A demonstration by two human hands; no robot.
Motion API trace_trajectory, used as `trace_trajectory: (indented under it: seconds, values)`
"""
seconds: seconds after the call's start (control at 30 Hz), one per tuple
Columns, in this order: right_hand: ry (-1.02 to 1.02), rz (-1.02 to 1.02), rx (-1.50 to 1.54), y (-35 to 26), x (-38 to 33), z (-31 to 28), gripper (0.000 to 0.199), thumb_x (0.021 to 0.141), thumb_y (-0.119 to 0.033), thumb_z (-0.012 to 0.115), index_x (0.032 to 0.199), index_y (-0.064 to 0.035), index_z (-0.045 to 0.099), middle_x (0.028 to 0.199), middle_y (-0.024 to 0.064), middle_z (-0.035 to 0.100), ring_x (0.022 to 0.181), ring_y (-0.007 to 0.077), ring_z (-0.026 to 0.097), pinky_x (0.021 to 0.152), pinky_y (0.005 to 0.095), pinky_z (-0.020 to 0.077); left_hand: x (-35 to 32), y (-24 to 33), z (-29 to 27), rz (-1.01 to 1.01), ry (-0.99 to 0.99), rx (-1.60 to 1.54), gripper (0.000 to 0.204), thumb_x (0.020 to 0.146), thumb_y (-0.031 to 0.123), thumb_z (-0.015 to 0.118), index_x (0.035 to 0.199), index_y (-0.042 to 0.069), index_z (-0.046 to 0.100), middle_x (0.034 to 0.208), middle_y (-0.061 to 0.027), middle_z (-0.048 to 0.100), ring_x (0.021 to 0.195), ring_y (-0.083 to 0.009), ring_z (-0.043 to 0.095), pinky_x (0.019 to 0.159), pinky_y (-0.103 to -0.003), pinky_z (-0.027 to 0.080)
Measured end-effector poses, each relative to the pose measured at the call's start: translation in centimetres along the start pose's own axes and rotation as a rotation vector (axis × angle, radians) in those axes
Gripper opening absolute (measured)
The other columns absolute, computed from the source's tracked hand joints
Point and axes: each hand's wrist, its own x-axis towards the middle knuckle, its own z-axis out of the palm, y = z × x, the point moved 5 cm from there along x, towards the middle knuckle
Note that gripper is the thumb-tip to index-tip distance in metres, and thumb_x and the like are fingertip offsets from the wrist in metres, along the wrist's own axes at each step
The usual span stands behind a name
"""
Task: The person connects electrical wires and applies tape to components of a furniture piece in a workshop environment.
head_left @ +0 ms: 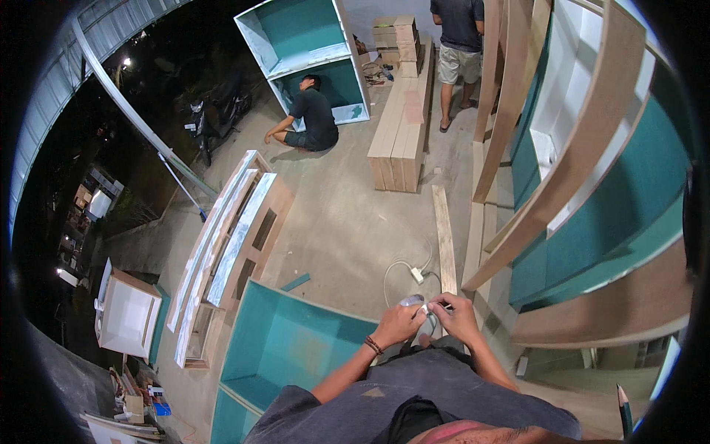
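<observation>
Close together in front of my lap, both hands work at something small and white (424,308). My left hand (398,325) is closed, with a rounded greyish, shiny thing (412,300) showing past its fingers; its kind cannot be made out. My right hand (457,318) pinches at the white bit with its fingertips. A white power strip (417,275) with a looping cord lies on the floor just beyond my hands. Beside it runs a long narrow wooden board (444,237).
A green-lined cabinet box (296,344) lies at my left, near a wooden frame with white edges (248,229). Tall curved wooden panels (562,163) stand at right. Ahead are stacked beams (399,137), a crouching person (316,118) and a standing person (458,44). A pencil (625,411) shows lower right.
</observation>
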Motion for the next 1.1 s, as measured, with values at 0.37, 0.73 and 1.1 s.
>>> trace_trajectory:
  seconds: [0.37, 0.73, 1.1]
  values:
    - [-0.159, -0.057, -0.055, 1.4, 17.8, -1.5, 0.016, 0.088, -0.015, 0.074, 0.097, -0.0018, 0.072, 0.088, 0.011, 0.072, 0.08, 0.0212, 0.069, 0.07, 0.0325, 0.0519, 13.8, -5.6, -3.4, -0.059, 0.02, -0.058, 0.034, 0.098, 0.037, 0.051, 0.1, 0.008, 0.069, 0.076, -0.0236, 0.065, 0.074, -0.0462, 0.063, 0.066, -0.054, 0.049]
    - [-0.232, -0.098, -0.175, 1.3, 38.1, 3.6, 0.017, 0.087, -0.015, 0.072, 0.1, -0.0042, 0.072, 0.095, 0.0142, 0.07, 0.084, 0.0313, 0.069, 0.074, 0.0388, 0.0541, 31.5, -15.2, -11.4, 0.063, 0.05, -0.119, 0.031, 0.096, 0.033, 0.053, 0.1, 0.007, 0.07, 0.073, -0.023, 0.064, 0.068, -0.0442, 0.063, 0.062, -0.052, 0.049]
    - [-0.365, -0.124, -0.26, -3.1, 54.8, 11.4, 0.021, 0.088, -0.019, 0.071, 0.105, -0.0052, 0.07, 0.097, 0.0154, 0.07, 0.089, 0.0373, 0.067, 0.076, 0.0434, 0.0524, 39.8, -25.1, -24.2, -0.04, 0.158, -0.152, 0.031, 0.095, 0.031, 0.057, 0.102, 0.003, 0.067, 0.078, -0.0242, 0.066, 0.074, -0.0446, 0.066, 0.065, -0.052, 0.05]
